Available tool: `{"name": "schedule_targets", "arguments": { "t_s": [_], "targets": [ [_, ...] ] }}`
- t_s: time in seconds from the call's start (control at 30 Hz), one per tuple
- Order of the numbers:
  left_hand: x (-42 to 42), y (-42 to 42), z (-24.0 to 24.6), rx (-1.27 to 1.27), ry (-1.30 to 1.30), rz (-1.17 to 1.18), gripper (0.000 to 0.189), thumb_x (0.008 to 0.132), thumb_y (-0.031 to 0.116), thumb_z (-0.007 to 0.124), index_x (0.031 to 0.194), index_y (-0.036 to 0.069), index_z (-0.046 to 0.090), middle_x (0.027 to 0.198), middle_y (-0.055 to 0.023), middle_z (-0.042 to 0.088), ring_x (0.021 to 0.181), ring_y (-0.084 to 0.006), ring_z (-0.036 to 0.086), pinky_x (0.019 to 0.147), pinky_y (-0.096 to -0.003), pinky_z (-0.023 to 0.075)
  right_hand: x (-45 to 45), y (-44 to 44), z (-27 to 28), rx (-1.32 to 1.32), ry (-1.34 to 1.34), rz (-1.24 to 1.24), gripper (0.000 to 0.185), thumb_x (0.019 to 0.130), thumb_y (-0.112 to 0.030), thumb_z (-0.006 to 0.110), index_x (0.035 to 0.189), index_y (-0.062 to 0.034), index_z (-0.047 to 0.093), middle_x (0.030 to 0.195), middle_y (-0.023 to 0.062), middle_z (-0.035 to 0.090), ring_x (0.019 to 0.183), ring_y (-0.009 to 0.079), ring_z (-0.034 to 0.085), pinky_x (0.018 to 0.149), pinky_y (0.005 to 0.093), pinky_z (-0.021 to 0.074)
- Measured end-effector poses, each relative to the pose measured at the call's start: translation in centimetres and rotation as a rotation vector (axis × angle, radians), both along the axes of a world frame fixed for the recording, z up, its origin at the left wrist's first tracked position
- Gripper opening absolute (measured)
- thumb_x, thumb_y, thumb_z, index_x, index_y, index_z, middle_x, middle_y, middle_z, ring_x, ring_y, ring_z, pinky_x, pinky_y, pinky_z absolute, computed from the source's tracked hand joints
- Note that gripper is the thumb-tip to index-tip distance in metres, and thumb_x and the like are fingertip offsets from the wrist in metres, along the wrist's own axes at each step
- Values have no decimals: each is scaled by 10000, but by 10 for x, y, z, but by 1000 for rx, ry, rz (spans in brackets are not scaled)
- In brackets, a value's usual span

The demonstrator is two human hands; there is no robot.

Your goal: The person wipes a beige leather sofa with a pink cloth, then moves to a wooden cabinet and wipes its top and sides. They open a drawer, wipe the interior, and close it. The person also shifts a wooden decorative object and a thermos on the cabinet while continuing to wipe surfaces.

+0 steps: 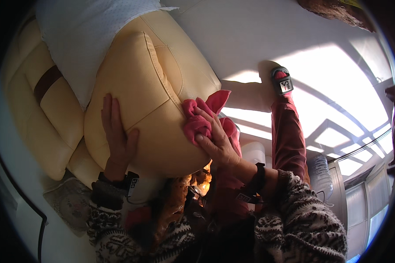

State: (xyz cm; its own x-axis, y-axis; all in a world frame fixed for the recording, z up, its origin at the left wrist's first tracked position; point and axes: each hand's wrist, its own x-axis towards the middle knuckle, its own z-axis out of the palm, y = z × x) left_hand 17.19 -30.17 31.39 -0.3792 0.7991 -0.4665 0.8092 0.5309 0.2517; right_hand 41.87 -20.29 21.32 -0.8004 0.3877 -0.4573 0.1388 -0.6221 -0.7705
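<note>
My right hand [219, 146] holds a bunched pink cloth [199, 123] against the outer side of a cream leather sofa armrest [151, 131]. Loose folds of the cloth stick out beyond my fingers. My left hand [117, 134] rests flat on the same armrest, to the left, its fingers pointing away from me and its thumb apart; it holds nothing. A stitched seam runs over the armrest between my hands.
A pale dotted cover [82, 36] lies over the sofa seat. Cream cushions [46, 108], one with a dark brown band, are at the left. My slippered foot [282, 80] stands on the sunlit tiled floor [332, 79]. Wrapped plastic bottles [319, 177] stand at the right.
</note>
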Motion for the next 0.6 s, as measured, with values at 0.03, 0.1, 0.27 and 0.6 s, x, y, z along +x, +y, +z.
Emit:
{"name": "schedule_targets", "arguments": {
  "t_s": [0.03, 0.1, 0.27, 0.6],
  "targets": [
    [-1, -9, -8, 58, -19, -3, 734, 958, 424, 490, 1512, 15, 237, 1572, -212, 216, 1446, -412, 211, 1167, -512, 184, -3, -18, -12, 16, 39, -136, 584, 882, -163, 646, 1424, -77, 446, 1534, 212, 302, 1431, 385, 278, 1153, 447, 239],
    [3, -22, -21, 125, -50, 48, 771, 976, 470, 443, 1530, 9, 170, 1578, -228, 180, 1450, -399, 204, 1170, -508, 179, -8, -43, -57, 80, -124, -89, 518, 867, -157, 634, 1359, -68, 501, 1507, 221, 341, 1418, 405, 298, 1152, 463, 246],
    [6, -48, -22, 68, 31, 263, 852, 981, 590, 369, 1531, -11, 118, 1576, -234, 162, 1447, -355, 227, 1173, -488, 208, -51, -60, -232, 56, -314, -203, 463, 925, -280, 569, 1293, -14, 481, 1321, 205, 509, 1170, 366, 545, 973, 387, 427],
    [11, -39, -24, -45, 146, 169, 830, 995, 536, 394, 1518, -42, 110, 1540, -276, 198, 1408, -416, 273, 1145, -533, 268, -52, 1, -109, 137, 244, -112, 416, 834, -88, 666, 1244, -66, 602, 1426, 182, 442, 1346, 378, 405, 1105, 432, 343]
  ]
}}
